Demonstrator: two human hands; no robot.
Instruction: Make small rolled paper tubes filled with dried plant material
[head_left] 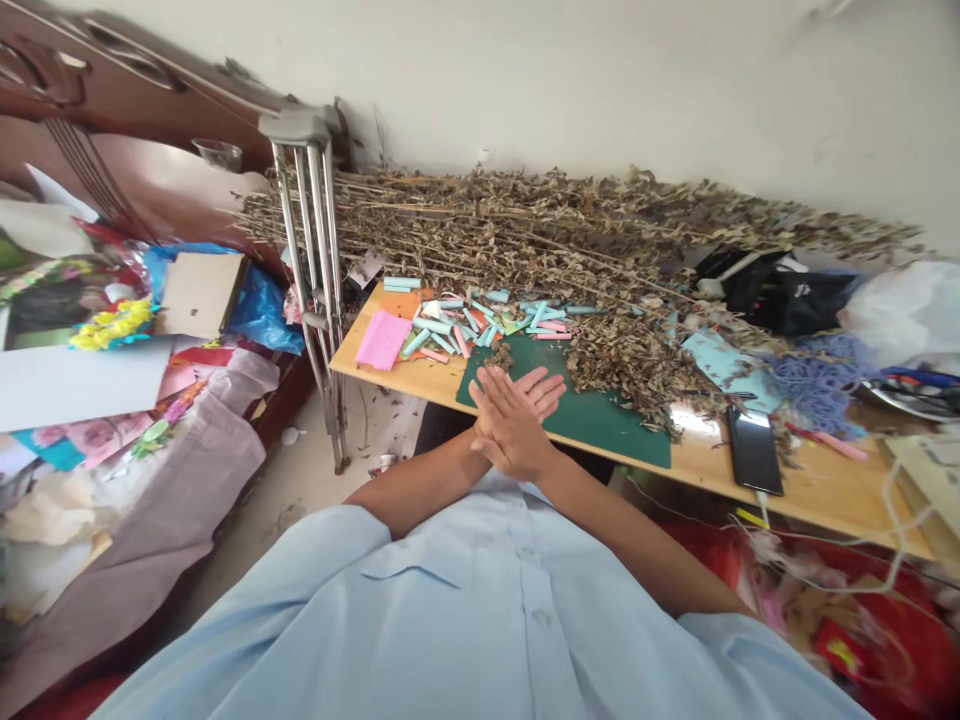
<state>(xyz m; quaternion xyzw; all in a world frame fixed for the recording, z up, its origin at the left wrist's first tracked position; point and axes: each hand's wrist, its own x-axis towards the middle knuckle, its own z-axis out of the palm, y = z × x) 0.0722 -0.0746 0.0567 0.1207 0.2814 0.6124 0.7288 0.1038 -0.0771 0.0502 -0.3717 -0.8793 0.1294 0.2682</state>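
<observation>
My left hand lies under my right hand, palms pressed together and crossed, with fingers stretched out on both. Nothing shows between them, though the touching palms are hidden. They are over the front edge of a green mat on a wooden table. Just beyond the fingers is a small clump of crumbled leaves. A larger heap of dry leaves covers the mat's right part. Rolled blue and pink papers lie behind and left, beside a flat pink sheet.
Long dried leafy stalks span the table's back. Metal crutches stand at its left end. On the right are a phone on a white cable, blue yarn and a white plastic bag. A cluttered bed is at left.
</observation>
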